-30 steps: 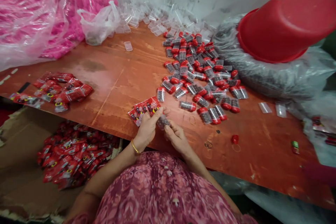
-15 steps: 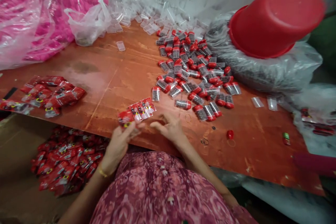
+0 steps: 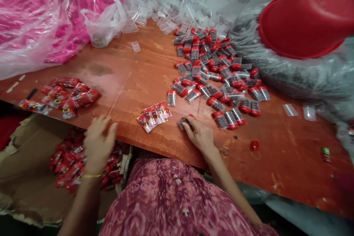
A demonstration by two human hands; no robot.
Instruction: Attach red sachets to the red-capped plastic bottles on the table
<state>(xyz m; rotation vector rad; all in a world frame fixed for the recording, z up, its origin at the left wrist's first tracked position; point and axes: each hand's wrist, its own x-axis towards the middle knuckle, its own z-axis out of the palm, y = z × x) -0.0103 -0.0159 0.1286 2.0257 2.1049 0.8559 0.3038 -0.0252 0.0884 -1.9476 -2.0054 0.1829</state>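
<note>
I see the right hand (image 3: 201,132) grasping a red-capped clear container (image 3: 182,122), lying roughly crosswise just right of fanned red cards (image 3: 155,115), the blurred left hand (image 3: 99,141) spread empty, well left.

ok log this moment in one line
left hand: open, near box | right hand: holding tube | cards, other tubes: on table

Muted light, glints on pink bag (image 3: 63,11) — left one of the hands (image 3: 98,142) blurry
</note>
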